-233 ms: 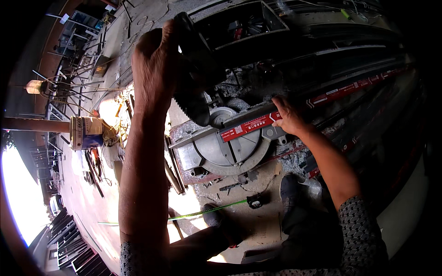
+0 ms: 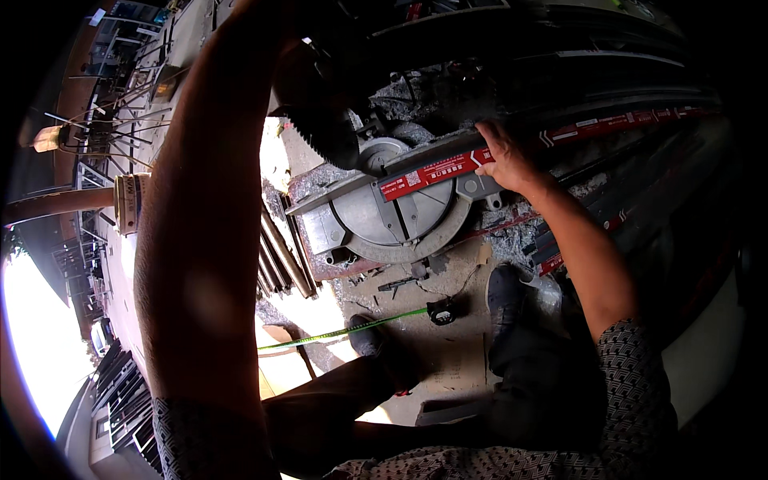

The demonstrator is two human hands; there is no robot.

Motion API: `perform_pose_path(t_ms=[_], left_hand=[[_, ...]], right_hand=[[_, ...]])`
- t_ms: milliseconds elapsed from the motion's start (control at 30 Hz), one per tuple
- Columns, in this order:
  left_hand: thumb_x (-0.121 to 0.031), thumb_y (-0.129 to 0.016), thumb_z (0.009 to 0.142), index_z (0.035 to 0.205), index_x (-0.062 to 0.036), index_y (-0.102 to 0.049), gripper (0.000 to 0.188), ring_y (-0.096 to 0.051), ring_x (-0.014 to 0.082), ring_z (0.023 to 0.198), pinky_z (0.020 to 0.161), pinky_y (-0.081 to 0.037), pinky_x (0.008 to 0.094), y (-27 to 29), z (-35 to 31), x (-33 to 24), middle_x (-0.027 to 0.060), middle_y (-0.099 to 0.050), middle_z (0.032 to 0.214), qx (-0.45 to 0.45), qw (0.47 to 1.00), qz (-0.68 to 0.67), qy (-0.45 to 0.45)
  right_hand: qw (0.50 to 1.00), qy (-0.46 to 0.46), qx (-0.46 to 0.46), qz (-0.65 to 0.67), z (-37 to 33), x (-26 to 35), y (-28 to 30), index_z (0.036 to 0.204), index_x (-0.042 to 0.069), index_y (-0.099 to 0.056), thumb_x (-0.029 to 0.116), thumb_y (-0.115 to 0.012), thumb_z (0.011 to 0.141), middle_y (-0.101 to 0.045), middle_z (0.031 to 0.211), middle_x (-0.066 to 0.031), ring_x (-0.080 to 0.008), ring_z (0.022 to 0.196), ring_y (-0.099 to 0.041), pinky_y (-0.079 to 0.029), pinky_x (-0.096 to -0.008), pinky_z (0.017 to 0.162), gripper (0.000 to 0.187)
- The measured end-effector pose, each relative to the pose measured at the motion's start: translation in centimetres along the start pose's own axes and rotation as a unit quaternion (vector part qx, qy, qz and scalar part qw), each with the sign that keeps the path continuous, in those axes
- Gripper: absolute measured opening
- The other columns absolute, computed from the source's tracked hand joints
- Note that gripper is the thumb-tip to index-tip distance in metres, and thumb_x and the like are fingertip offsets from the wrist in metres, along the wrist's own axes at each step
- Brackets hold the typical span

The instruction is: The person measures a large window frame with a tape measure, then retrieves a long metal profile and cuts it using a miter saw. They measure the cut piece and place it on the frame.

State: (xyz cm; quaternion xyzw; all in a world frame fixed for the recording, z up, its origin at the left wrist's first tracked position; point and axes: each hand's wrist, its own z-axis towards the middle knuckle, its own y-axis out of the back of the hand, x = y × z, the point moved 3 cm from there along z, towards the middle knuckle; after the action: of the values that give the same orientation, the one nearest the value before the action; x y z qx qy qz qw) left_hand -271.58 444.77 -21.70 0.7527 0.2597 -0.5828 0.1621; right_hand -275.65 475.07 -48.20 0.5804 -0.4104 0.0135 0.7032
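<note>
A miter saw with a grey metal base [image 2: 320, 232] and a round turntable stands ahead of me. Its dark toothed blade [image 2: 324, 140] hangs at the left, above the fence. A long metal bar with a red printed strip [image 2: 436, 172] lies along the fence, its left end over the turntable. My right hand [image 2: 510, 162] is closed round this bar, fingers over its far side and thumb on the near side. My left forearm [image 2: 204, 256] reaches up past the saw head to the top edge, where the hand is cut off and too dark to read.
A tape measure [image 2: 441, 312] with its green blade drawn out lies near my shoes [image 2: 504, 292]. Metal lengths [image 2: 276, 248] lie left of the saw. Dark bars are stacked at the right. A bucket [image 2: 128, 204] stands at the left, and metal shavings cover the bench.
The view has tipped, so the saw and bar sit higher in it. My left hand, seen closed on the black saw handle before, has gone to the top edge. My right hand keeps its hold.
</note>
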Motion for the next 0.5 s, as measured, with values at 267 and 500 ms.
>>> perform_pose_path(t_ms=[267, 500], left_hand=[[-0.016, -0.062, 0.090, 0.081, -0.0063, -0.055, 0.015, -0.054, 0.0252, 0.047, 0.046, -0.051, 0.0427, 0.2, 2.3, -1.7, 0.0092, -0.052, 0.058, -0.009, 0.998, 0.033, -0.049], [-0.013, -0.060, 0.091, 0.080, -0.0075, -0.054, 0.013, -0.051, 0.0231, 0.046, 0.043, -0.049, 0.0394, 0.3, 3.0, -1.4, 0.0070, -0.050, 0.059, -0.032, 0.996, 0.072, -0.028]], right_hand=[[1.000, 0.013, -0.012, -0.004, 0.4, -0.6, -0.7, 0.144, 0.007, -0.038, 0.007, -0.085, 0.069, -0.041, 0.148, -0.0202, -0.0411, 0.134, -0.043, -0.041, -0.0430, 0.110, 0.088], [1.000, 0.005, 0.001, -0.029, 0.3, -0.1, -0.5, 0.146, 0.009, -0.036, 0.012, -0.085, 0.071, -0.039, 0.150, -0.0198, -0.0407, 0.136, -0.042, -0.040, -0.0435, 0.111, 0.089]])
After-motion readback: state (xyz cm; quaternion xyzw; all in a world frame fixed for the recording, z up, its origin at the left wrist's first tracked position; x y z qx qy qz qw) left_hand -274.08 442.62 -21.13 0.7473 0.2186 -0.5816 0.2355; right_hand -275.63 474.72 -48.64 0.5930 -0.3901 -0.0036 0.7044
